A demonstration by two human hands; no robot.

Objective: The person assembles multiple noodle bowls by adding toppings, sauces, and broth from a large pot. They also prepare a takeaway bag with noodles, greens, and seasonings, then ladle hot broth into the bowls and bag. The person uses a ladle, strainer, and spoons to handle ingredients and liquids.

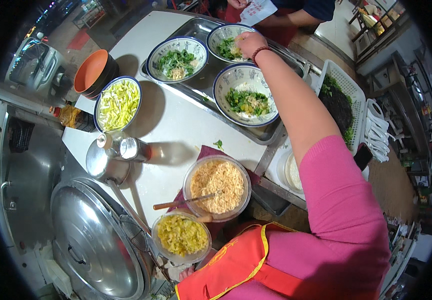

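Observation:
My right hand [252, 45] reaches over the far bowl [224, 34], its fingertips drawn together low over chopped greens and pale bits. Whatever it pinches is hidden. Two more white bowls with blue rims, the left bowl [162, 46] and the near bowl [226, 110], hold chopped greens and pale crumbs. All three stand on a metal tray [196, 95]. Only a sliver of my left hand [187, 273] shows beside the red apron, below a tub of chopped yellow-green pickles [182, 236]; its fingers are mostly hidden. A tub of tan crumbs [217, 186] holds a wooden-handled spoon [176, 204].
At left are a bowl of chopped yellow-green vegetable [119, 104], orange bowls [92, 72], a glass bottle [133, 149], a metal pot [101, 162] and a large lidded pot [91, 240]. A white basket [358, 95] of dark greens stands right. Another person [296, 17] stands across the table.

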